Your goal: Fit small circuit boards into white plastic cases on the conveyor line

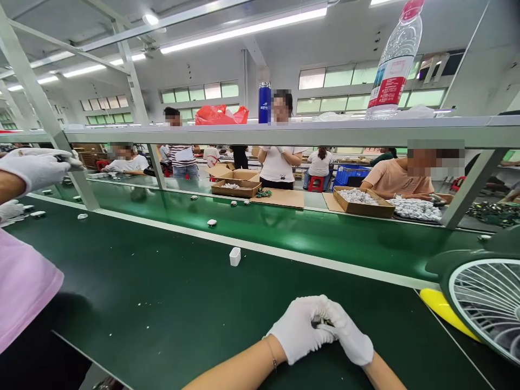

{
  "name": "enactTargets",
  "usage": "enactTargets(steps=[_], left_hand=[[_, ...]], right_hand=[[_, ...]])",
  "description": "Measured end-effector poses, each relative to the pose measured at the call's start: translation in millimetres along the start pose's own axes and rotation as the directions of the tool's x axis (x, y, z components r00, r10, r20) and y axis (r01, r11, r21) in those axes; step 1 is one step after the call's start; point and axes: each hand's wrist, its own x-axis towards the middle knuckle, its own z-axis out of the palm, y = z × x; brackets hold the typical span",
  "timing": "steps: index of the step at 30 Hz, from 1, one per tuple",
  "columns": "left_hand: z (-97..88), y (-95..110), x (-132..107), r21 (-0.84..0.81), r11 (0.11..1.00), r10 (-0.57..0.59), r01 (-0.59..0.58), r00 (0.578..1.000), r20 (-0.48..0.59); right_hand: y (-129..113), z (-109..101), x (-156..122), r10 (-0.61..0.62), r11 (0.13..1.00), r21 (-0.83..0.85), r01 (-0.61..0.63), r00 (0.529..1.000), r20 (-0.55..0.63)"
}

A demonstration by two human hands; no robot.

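Observation:
Both my hands, in white gloves, meet low in the head view over the green work table (pixel 195 314). My left hand (pixel 298 330) is closed, its fingers curled toward the other hand. My right hand (pixel 350 335) is closed too, its fingertips bent over against the left. Between them a sliver of a small dark and greenish part (pixel 326 323) shows; the gloves cover most of it, so its kind cannot be made out. Farther forward on the table stands a small white box-like piece (pixel 235 257), apart from both hands.
A fan (pixel 487 303) stands at the right edge with a yellow piece (pixel 447 311) beside it. Beyond a pale strip, a green belt (pixel 276 233) carries several small white parts. A co-worker's gloved hand (pixel 36 168) is at left. An overhead shelf (pixel 284 135) holds a bottle (pixel 392 70).

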Motion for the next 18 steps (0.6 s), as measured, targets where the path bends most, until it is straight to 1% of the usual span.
enactTargets(steps=[2,3,5,6,7,8,10,12,13,15,16,18], left_hand=[[-0.4,-6.1,0.8,-0.042,0.995,-0.095,0.095,0.995,0.008],[-0.5,-9.2,0.9,-0.033,0.988,-0.149,0.149,0.989,-0.015],[-0.2,-13.8,0.7,-0.013,0.974,-0.227,0.226,0.970,-0.088],[0.3,-14.7,0.8,-0.016,0.970,-0.244,0.244,0.962,-0.121],[1.0,-14.6,0.9,-0.039,0.966,-0.258,0.255,0.956,-0.137],[1.7,-13.5,1.4,-0.086,0.962,-0.267,0.258,0.954,-0.134],[2.4,-9.2,2.7,-0.227,0.943,-0.268,0.244,0.960,-0.078],[1.5,-4.3,4.2,-0.403,0.884,-0.268,0.237,0.963,-0.022],[0.2,-2.2,4.9,-0.483,0.843,-0.278,0.238,0.961,-0.012],[-3.8,0.6,6.5,-0.597,0.766,-0.315,0.239,0.949,-0.024],[-6.1,1.4,7.4,-0.625,0.743,-0.326,0.240,0.945,-0.025],[-9.8,2.2,9.5,-0.626,0.740,-0.325,0.247,0.946,-0.011]], right_hand=[[-2.0,-2.3,0.9,0.018,0.998,0.062,-0.022,0.998,0.060],[-3.6,-2.3,0.9,0.019,0.999,0.050,-0.021,0.998,0.057],[-6.4,-1.0,0.5,-0.005,0.998,-0.058,0.006,1.000,0.005],[-7.0,-0.5,0.3,-0.018,0.994,-0.111,0.016,1.000,-0.014],[-6.9,-0.3,0.3,-0.015,0.993,-0.118,0.012,1.000,-0.017],[-6.2,-0.7,0.8,0.005,0.998,-0.062,-0.006,1.000,-0.006],[-3.5,-1.9,3.8,0.047,0.982,0.182,-0.052,0.998,0.032],[-1.5,-2.2,8.7,0.073,0.888,0.449,-0.094,0.995,0.063],[-1.4,-1.5,11.4,0.074,0.834,0.544,-0.096,0.995,0.064],[-3.2,1.2,16.0,0.062,0.754,0.650,-0.096,0.995,0.076],[-4.8,2.8,17.7,0.049,0.733,0.676,-0.079,0.997,0.063],[-8.0,5.3,19.5,0.041,0.711,0.701,-0.060,0.998,0.043]])
